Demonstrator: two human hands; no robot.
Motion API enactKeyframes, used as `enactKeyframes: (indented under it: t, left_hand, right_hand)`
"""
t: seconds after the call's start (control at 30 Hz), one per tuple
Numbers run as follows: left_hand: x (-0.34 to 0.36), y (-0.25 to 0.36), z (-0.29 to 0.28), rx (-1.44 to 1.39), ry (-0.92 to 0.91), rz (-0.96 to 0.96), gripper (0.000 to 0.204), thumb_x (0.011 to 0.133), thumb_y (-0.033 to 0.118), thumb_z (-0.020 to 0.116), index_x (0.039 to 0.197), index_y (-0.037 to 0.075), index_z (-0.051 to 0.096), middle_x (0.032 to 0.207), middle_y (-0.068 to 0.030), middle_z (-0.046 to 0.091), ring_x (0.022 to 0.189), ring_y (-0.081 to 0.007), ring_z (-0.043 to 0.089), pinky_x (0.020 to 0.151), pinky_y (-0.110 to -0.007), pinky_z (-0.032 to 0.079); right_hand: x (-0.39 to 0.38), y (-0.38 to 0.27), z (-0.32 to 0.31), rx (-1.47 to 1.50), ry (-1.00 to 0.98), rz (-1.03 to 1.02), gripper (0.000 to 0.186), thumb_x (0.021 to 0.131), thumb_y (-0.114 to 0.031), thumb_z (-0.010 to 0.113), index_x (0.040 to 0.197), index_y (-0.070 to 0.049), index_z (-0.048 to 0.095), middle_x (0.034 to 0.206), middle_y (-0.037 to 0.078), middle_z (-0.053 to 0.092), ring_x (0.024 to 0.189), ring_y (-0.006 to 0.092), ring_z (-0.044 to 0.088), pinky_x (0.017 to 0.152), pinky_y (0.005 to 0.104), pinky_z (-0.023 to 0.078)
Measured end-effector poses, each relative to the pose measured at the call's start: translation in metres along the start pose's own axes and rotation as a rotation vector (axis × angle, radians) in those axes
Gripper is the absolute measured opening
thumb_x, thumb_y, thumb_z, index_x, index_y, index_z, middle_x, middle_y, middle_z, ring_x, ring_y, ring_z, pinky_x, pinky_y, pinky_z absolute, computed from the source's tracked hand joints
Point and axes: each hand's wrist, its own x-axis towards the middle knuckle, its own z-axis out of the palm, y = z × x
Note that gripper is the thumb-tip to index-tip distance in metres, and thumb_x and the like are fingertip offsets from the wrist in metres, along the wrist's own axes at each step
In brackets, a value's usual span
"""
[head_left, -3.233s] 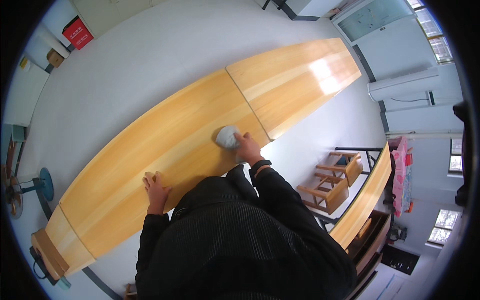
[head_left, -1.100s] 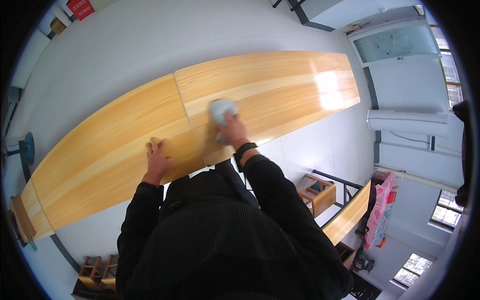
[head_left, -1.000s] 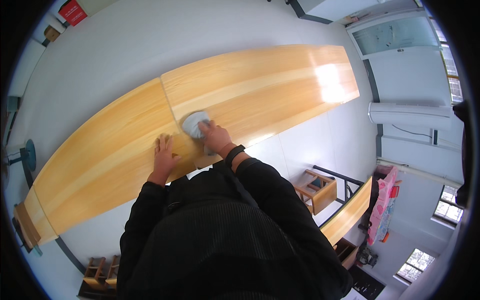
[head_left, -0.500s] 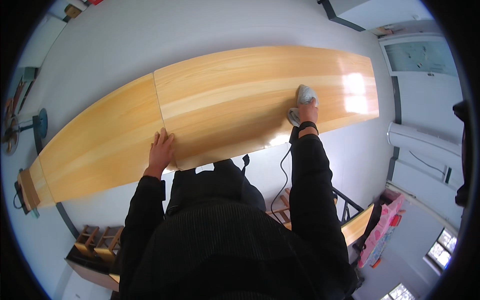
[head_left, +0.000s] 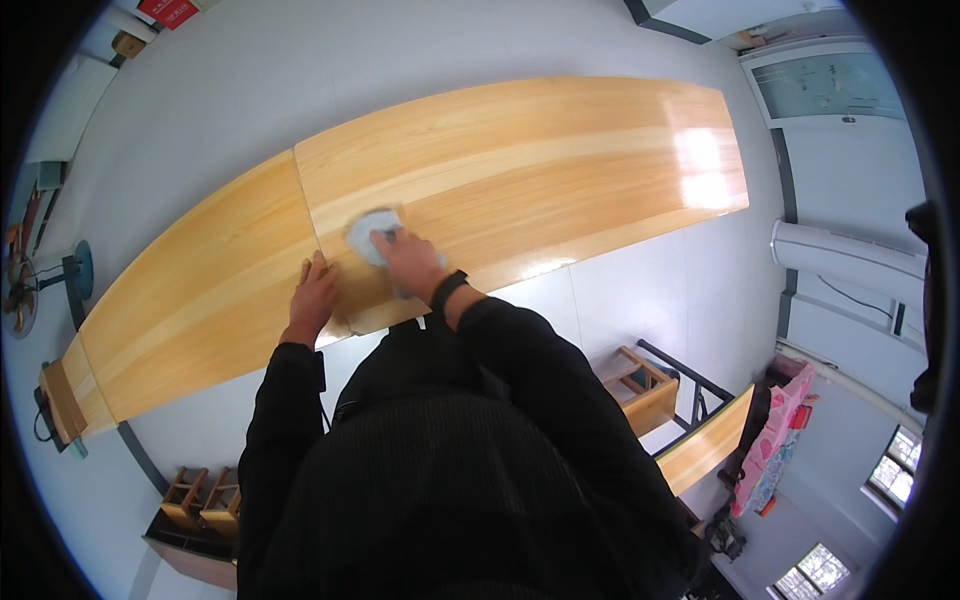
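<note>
A long, glossy wooden table [head_left: 560, 140] made of panels stretches across the view in front of me. My right hand [head_left: 412, 262] presses a pale grey cloth [head_left: 372, 228] onto the tabletop, just right of the seam between two panels. Both the hand and the cloth are a little blurred by motion, and part of the cloth is hidden under the palm. Close by on the left, my left hand [head_left: 314, 297] lies on the wood near the seam and the table's near edge. Its fingers stretch forward and hold nothing.
Behind me on the right stand a wooden stool [head_left: 645, 400] and another wooden tabletop [head_left: 710, 445]. Several stools [head_left: 200, 500] are at the lower left. A fan [head_left: 82, 270] is at the far left, and a brown box [head_left: 62, 402] sits at the table's left end.
My right hand has swept the cloth a long way left across the table, from the right part to beside the seam. My left hand has stayed near the seam.
</note>
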Motion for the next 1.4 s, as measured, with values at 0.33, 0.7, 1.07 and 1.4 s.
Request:
enactKeyframes:
  t: [0.33, 0.7, 1.07, 1.4]
  left_hand:
    - [-0.008, 0.010, -0.003, -0.201, 0.065, -0.153, 0.046, 0.084, 0.018, 0.056, 0.129, 0.019, 0.048, 0.148, -0.0118, 0.029, 0.131, -0.0400, 0.035, 0.090, -0.053, 0.048]
    - [-0.003, 0.008, -0.028, -0.269, -0.133, -0.273, 0.052, 0.083, 0.000, 0.047, 0.130, 0.022, 0.051, 0.150, -0.0063, 0.029, 0.134, -0.0294, 0.035, 0.100, -0.038, 0.044]
    - [-0.005, 0.011, -0.023, -0.368, -0.052, -0.269, 0.047, 0.083, 0.010, 0.055, 0.129, 0.014, 0.051, 0.149, -0.0087, 0.030, 0.134, -0.0315, 0.034, 0.100, -0.039, 0.042]
    - [-0.001, 0.021, -0.022, -0.288, -0.093, -0.272, 0.077, 0.070, 0.028, 0.075, 0.137, 0.013, 0.040, 0.152, -0.0108, 0.021, 0.138, -0.0354, 0.024, 0.102, -0.046, 0.039]
  right_hand:
    - [-0.119, 0.214, -0.071, -0.018, 0.384, 0.999, 0.059, 0.080, -0.032, 0.059, 0.135, -0.020, 0.041, 0.112, 0.029, 0.054, 0.095, 0.0432, 0.060, 0.078, 0.0496, 0.050]
    - [-0.064, 0.027, 0.033, 0.076, 0.154, 0.380, 0.072, 0.076, -0.023, 0.064, 0.140, -0.014, 0.033, 0.117, 0.028, 0.051, 0.084, 0.0445, 0.062, 0.070, 0.0502, 0.052]
    - [-0.104, -0.039, 0.055, -0.066, -0.062, -0.242, 0.053, 0.076, -0.016, 0.060, 0.128, -0.020, 0.049, 0.120, 0.021, 0.053, 0.090, 0.0373, 0.062, 0.073, 0.0431, 0.052]
    - [-0.172, 0.092, -0.007, -0.039, 0.058, 0.415, 0.056, 0.075, -0.022, 0.064, 0.129, -0.029, 0.051, 0.101, 0.016, 0.056, 0.086, 0.0355, 0.063, 0.074, 0.0445, 0.052]
